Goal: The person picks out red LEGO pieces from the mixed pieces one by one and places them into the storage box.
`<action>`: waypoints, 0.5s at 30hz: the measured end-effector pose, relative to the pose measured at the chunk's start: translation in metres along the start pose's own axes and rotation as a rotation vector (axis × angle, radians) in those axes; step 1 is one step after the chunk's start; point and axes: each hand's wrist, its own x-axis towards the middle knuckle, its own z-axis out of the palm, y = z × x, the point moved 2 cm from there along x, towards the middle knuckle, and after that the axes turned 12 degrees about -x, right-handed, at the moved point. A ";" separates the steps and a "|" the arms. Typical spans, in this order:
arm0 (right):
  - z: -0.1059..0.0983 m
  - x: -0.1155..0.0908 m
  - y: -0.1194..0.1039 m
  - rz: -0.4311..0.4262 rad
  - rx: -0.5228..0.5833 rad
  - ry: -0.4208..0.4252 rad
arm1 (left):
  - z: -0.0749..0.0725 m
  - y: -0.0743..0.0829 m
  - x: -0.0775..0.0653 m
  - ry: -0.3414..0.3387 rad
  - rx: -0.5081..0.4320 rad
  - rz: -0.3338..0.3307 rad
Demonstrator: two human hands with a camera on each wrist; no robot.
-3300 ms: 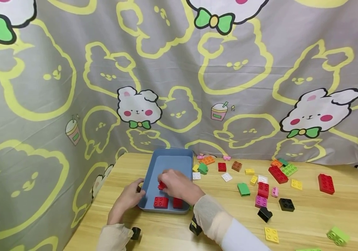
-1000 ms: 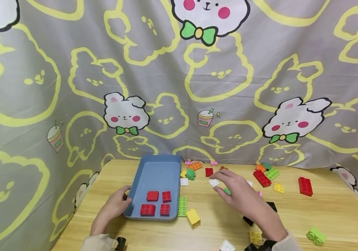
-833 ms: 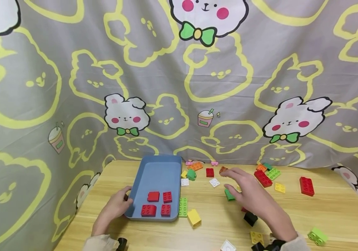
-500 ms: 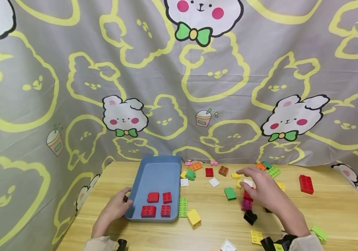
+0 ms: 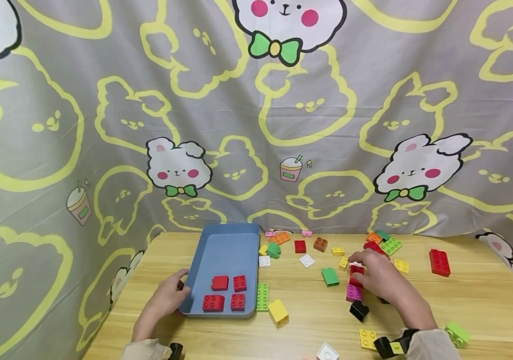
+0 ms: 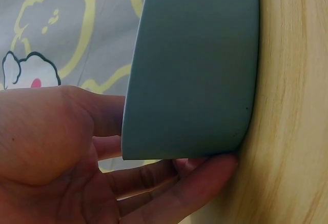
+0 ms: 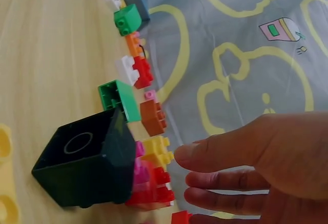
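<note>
My left hand (image 5: 169, 294) holds the blue tray (image 5: 192, 270) at its left side. In the left wrist view the left hand (image 6: 102, 152) wraps the tray's near end (image 6: 189, 70), fingers along the lower edge. Several red bricks (image 5: 213, 302) lie in the tray's near part. My right hand (image 5: 380, 274) is right at a red brick (image 5: 356, 272), which stands beside a magenta brick (image 5: 353, 293). In the right wrist view the fingers of the right hand (image 7: 236, 178) are extended, their tips close to the red brick (image 7: 151, 190).
Near the right hand are a black brick (image 5: 359, 311), a green brick (image 5: 330, 276) and small yellow bricks (image 5: 338, 251). A long red brick (image 5: 439, 263) lies farther right. A yellow brick (image 5: 278, 313) and a light green brick (image 5: 262, 297) lie beside the tray. Patterned cloth hangs behind the table.
The right hand has left the tray, where a red brick now lies, and moved right across the table, lowering to another red brick. The left hand stays on the tray.
</note>
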 end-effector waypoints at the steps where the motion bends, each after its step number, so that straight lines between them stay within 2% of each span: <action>1: 0.001 0.000 0.001 0.001 -0.005 -0.004 | 0.000 0.000 0.000 0.001 0.002 0.002; 15: 0.014 0.001 0.003 0.028 -0.037 -0.077 | 0.000 0.000 0.001 -0.007 0.003 0.001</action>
